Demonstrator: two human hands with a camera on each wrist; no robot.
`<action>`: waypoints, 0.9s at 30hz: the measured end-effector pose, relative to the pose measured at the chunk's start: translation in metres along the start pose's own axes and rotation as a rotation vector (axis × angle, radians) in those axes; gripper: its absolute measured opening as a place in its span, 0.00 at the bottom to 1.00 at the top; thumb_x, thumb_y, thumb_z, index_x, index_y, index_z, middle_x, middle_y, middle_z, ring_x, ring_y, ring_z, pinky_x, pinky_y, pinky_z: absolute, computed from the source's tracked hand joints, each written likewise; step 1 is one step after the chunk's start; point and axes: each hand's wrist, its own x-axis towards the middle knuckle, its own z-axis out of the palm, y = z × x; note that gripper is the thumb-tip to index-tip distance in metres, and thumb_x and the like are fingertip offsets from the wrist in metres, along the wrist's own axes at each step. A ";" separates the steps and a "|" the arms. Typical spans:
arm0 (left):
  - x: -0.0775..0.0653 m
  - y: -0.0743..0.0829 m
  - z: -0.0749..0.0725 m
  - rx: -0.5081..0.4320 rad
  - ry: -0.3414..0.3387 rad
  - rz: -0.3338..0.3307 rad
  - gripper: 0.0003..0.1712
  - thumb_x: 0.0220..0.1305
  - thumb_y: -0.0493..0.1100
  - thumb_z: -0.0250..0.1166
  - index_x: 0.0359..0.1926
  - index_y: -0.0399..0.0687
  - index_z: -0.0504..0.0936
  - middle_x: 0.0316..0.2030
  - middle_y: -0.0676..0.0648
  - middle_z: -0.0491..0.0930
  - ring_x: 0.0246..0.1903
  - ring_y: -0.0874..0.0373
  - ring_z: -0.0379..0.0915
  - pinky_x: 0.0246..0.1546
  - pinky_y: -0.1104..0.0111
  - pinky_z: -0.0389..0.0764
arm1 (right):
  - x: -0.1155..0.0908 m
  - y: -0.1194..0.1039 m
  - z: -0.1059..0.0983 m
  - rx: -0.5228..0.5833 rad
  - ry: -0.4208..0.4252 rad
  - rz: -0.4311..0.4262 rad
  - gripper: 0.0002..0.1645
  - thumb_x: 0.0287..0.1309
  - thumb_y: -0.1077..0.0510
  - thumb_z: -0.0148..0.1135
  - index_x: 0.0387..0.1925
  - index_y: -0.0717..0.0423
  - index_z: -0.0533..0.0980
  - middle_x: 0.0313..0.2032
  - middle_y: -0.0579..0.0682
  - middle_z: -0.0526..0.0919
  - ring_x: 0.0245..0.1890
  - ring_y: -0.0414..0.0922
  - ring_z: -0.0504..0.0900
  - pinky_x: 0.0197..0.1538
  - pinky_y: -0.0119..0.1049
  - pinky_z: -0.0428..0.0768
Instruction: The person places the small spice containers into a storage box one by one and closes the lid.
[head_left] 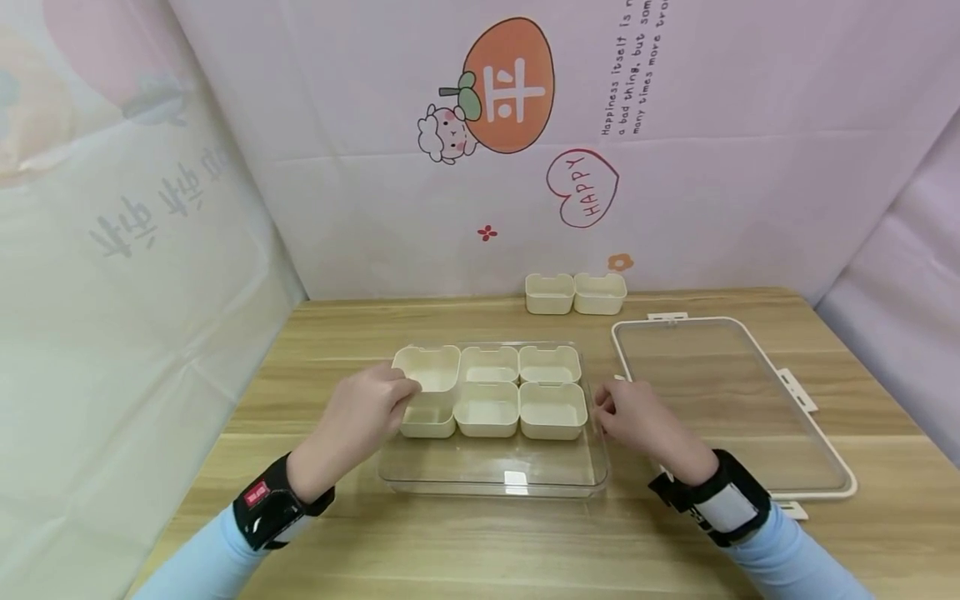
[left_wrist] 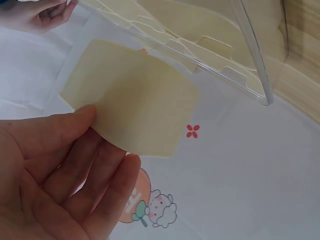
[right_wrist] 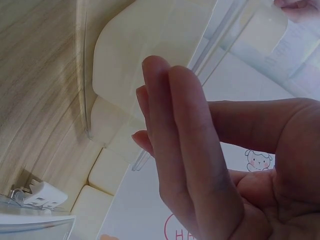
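My left hand [head_left: 371, 398] pinches a cream, rounded-rectangular plastic cup [head_left: 427, 369], best held level above neighbouring cups [head_left: 487, 410]; right hand [head_left: 637, 414] relaxed, empty.

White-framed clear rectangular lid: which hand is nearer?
Right. The right hand is at the lid's tray-side edge in the head view; the left hand is farther, at the clear plastic tray's opposite side, holding a raised cream plastic cup.
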 end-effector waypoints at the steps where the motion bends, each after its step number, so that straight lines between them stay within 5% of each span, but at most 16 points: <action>1: -0.002 0.001 -0.001 0.004 0.001 0.003 0.10 0.53 0.31 0.64 0.22 0.50 0.83 0.17 0.56 0.70 0.19 0.63 0.63 0.17 0.76 0.62 | 0.000 0.000 0.000 -0.002 0.000 -0.002 0.03 0.55 0.64 0.58 0.31 0.62 0.75 0.23 0.48 0.83 0.22 0.38 0.76 0.25 0.32 0.73; 16: -0.025 0.014 -0.009 0.025 -0.009 0.028 0.16 0.44 0.27 0.61 0.13 0.52 0.73 0.14 0.59 0.56 0.17 0.66 0.48 0.16 0.78 0.51 | -0.003 -0.001 0.000 0.006 0.024 -0.017 0.07 0.51 0.66 0.59 0.34 0.67 0.76 0.25 0.51 0.84 0.22 0.38 0.79 0.26 0.32 0.76; 27: -0.041 0.019 -0.019 0.045 -0.047 -0.026 0.13 0.41 0.29 0.67 0.16 0.54 0.78 0.14 0.60 0.62 0.17 0.68 0.54 0.14 0.79 0.56 | -0.002 -0.001 0.000 0.003 0.036 -0.024 0.07 0.50 0.66 0.58 0.33 0.66 0.75 0.24 0.50 0.84 0.21 0.37 0.78 0.27 0.33 0.76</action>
